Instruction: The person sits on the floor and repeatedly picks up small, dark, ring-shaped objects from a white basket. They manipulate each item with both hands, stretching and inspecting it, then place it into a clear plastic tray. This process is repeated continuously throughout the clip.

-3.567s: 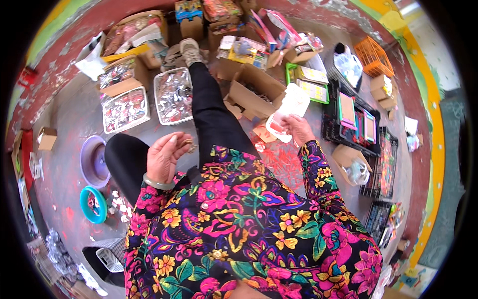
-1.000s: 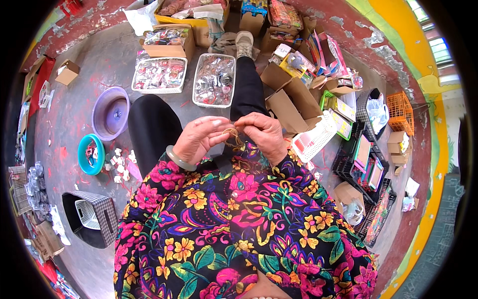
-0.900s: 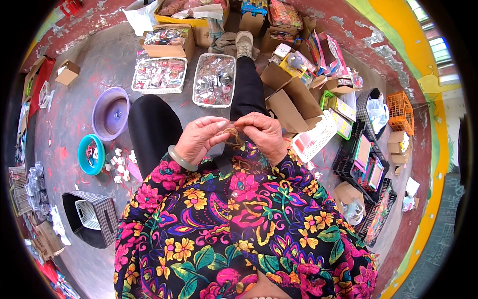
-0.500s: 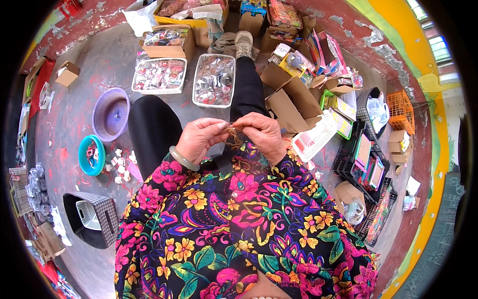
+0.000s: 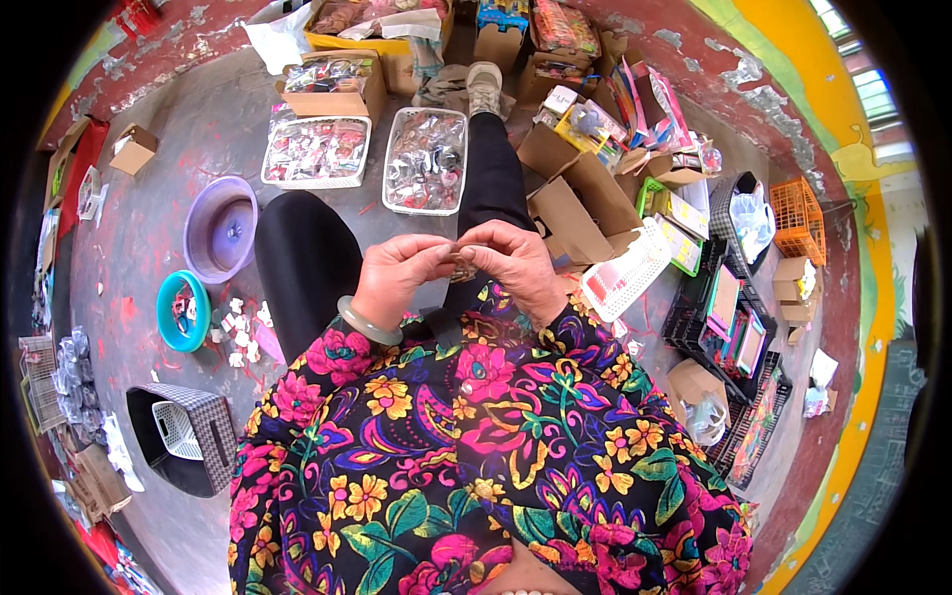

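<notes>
My left hand (image 5: 402,273) and my right hand (image 5: 514,268) meet above my lap, thumbs and forefingers pinched together. Between their fingertips is a small bundle of thin brown cord (image 5: 463,266), mostly covered by the fingers; its exact kind is not clear. Both hands are closed on it. A pale bangle circles my left wrist. Just beyond the hands stands a white basket (image 5: 389,190) filled with small clear-wrapped packets. Left of it is a second white basket (image 5: 315,181) of pink and red packets.
Left on the floor are a purple basin (image 5: 191,230), a teal basin (image 5: 162,315), white scraps (image 5: 238,332) and a checked bin (image 5: 211,436). To the right are an open cardboard box (image 5: 570,213), a white tray (image 5: 650,260), black crates (image 5: 694,312) and an orange crate (image 5: 798,220).
The hands have drawn their fingertips closer around the brown cord, and its hanging loops show less. My left hand has tilted slightly. The surroundings are the same.
</notes>
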Demonstrator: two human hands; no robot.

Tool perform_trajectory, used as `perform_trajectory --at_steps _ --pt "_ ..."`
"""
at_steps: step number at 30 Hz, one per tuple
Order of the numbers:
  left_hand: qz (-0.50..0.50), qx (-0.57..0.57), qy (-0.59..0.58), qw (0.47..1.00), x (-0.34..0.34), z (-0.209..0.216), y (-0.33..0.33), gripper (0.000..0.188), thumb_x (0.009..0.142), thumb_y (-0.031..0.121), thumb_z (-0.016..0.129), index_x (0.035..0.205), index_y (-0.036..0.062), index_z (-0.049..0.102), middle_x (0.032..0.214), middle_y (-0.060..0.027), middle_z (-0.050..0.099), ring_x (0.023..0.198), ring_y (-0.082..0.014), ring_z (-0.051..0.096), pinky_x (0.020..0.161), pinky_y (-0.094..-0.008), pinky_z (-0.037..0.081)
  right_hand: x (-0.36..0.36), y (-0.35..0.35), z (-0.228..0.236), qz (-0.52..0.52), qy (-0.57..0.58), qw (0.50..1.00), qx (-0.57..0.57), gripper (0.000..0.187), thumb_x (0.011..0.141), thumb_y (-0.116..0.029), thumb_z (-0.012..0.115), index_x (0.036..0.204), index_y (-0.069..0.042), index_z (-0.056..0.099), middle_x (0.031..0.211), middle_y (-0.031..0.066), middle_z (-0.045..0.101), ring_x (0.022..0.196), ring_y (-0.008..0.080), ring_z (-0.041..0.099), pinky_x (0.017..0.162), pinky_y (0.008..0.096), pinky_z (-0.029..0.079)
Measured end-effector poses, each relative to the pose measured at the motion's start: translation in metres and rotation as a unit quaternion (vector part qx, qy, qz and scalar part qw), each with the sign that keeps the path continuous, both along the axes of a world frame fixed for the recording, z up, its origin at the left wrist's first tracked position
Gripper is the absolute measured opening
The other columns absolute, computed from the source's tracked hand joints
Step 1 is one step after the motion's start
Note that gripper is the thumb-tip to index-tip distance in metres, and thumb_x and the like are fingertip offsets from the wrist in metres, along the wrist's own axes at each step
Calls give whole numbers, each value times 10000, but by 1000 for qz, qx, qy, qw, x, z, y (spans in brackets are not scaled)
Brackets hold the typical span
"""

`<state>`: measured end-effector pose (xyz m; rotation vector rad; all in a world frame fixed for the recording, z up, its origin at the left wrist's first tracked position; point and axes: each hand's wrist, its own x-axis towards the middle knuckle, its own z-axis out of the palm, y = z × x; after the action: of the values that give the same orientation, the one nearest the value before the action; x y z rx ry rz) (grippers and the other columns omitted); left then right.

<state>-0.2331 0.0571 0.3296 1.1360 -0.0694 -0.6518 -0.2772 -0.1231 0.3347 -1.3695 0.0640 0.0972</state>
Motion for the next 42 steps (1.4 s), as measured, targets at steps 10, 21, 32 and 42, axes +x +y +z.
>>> perform_trajectory --at_steps 10,21,32,42 --pt "-11 -12 39 999 -1 8 1 151 852 38 565 957 -58 616 916 -133 644 811 -176 638 736 -255 538 -3 -4 2 -16 -86 992 -91 144 843 -96 596 849 38 650 760 23 586 699 73 536 624 200 416" --pt "-28 -25 65 997 -1 15 4 146 857 23 545 951 -63 616 938 -156 642 827 -205 645 716 -250 549 -7 -7 4 -33 -142 973 -177 131 828 -102 612 830 25 643 740 44 586 673 100 535 597 219 407" --pt "-61 137 -295 944 15 18 16 327 784 27 631 1104 -2 571 1172 -120 557 1159 -212 473 752 -261 498 -6 -10 22 -79 -273 899 -333 87 778 -104 642 783 -20 623 716 74 584 680 228 556 618 306 435" --pt "-125 274 -608 735 5 40 -2 134 732 105 638 845 37 658 1025 -140 615 1055 -322 538 874 -388 435 -15 0 38 -36 -402 808 -430 89 713 -105 663 774 -77 605 763 38 577 725 223 556 646 324 440"
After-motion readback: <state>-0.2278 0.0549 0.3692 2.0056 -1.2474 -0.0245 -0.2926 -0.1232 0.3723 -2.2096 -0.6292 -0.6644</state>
